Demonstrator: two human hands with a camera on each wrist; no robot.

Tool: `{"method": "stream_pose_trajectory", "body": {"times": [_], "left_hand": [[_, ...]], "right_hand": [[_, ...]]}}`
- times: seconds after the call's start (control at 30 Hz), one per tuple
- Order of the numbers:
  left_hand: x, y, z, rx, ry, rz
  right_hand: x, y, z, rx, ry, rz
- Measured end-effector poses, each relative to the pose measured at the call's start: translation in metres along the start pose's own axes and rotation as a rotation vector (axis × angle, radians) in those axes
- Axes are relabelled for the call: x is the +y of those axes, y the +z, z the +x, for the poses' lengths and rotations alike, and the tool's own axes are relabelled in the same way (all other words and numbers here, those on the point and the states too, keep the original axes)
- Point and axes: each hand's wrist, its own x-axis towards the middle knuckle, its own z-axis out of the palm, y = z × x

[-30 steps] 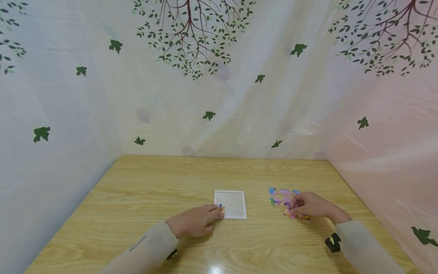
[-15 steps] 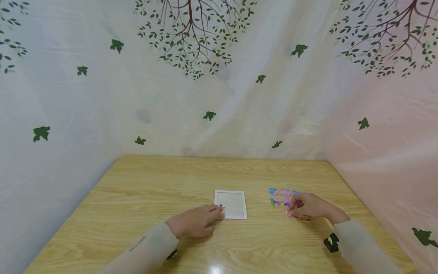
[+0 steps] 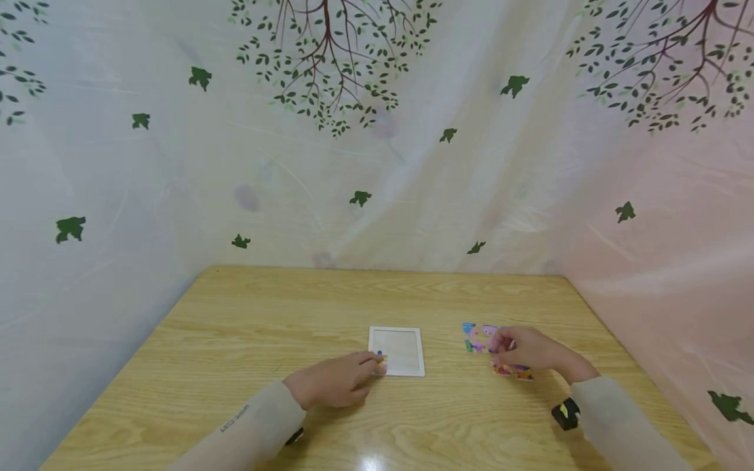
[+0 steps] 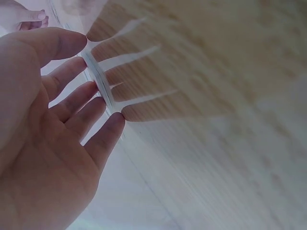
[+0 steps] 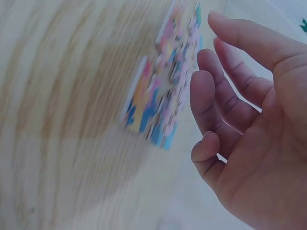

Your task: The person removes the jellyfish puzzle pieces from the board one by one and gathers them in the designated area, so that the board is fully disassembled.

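A white square frame [image 3: 422,353] lies flat on the table, with a small colourful puzzle piece [image 3: 384,361] inside its near left corner. My left hand [image 3: 336,381] rests on that corner, fingers extended; in the left wrist view its fingertips touch the frame's edge [image 4: 99,76]. To the right of the frame lie several pink and blue puzzle pieces [image 3: 474,345] in a loose cluster, and orange ones [image 3: 523,373] nearer me. My right hand [image 3: 533,347] hovers over them. In the right wrist view its fingers are loosely bent, thumb apart, and no piece shows between them.
The wooden table [image 3: 283,307] spreads around both hands. Pale cloth walls with leaf and branch prints stand at its back and sides. Dark wrist devices, such as the right one [image 3: 566,414], sit below the sleeves.
My right hand has shifted slightly left over the puzzle pieces, covering more of the upper cluster and uncovering more orange pieces below. The left hand has stayed at the frame.
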Motion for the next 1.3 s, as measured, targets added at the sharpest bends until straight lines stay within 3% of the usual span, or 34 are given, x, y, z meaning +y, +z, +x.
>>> {"method": "stream_pose_trajectory", "body": {"times": [0.33,0.63,0.8,1.1,1.3], "left_hand": [[0.000,0.001,-0.005,0.054,0.017,0.036],[-0.003,0.003,-0.006,0.073,0.023,0.044],[-0.005,0.002,-0.008,0.052,0.007,0.059],[-0.006,0.003,-0.011,-0.011,-0.049,0.081],[-0.007,0.003,-0.011,-0.007,-0.026,0.098]], "right_hand": [[-0.020,0.013,0.021,-0.032,-0.022,-0.008],[-0.045,0.035,0.048,-0.064,-0.097,-0.018],[-0.058,0.051,0.067,-0.072,-0.134,0.027],[-0.083,0.077,0.094,-0.041,-0.195,-0.037],[-0.098,0.089,0.102,-0.059,-0.232,-0.033]]}}
